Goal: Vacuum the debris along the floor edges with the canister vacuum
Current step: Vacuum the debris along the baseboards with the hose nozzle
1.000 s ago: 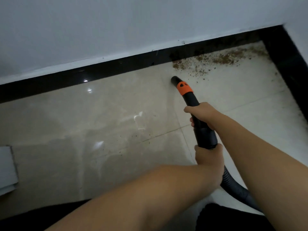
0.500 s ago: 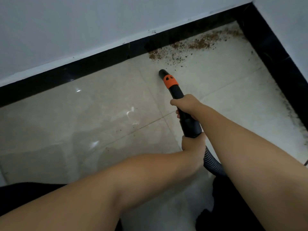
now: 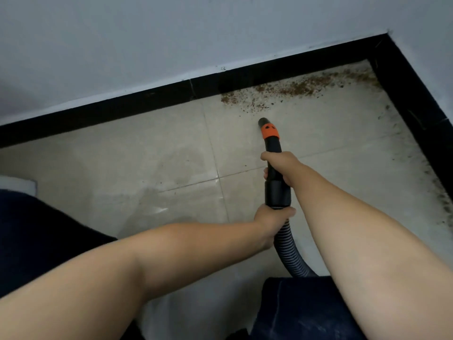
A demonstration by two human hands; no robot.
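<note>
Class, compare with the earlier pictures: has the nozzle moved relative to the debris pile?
Cannot tell: the nozzle sits just short of the debris by the baseboard throughout; the camera shifted.

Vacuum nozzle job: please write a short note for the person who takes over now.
Left hand grips the top of the ribbed black hose, just below the cuff. Right hand grips the black plastic nozzle tube with the orange collar.
The nozzle mouth points at the band of brown crumb debris along the black skirting, short of it.
Done: floor on the left looks mostly clean.
Left: that band up to the corner, plus the dark specks along the right-hand edge.
</note>
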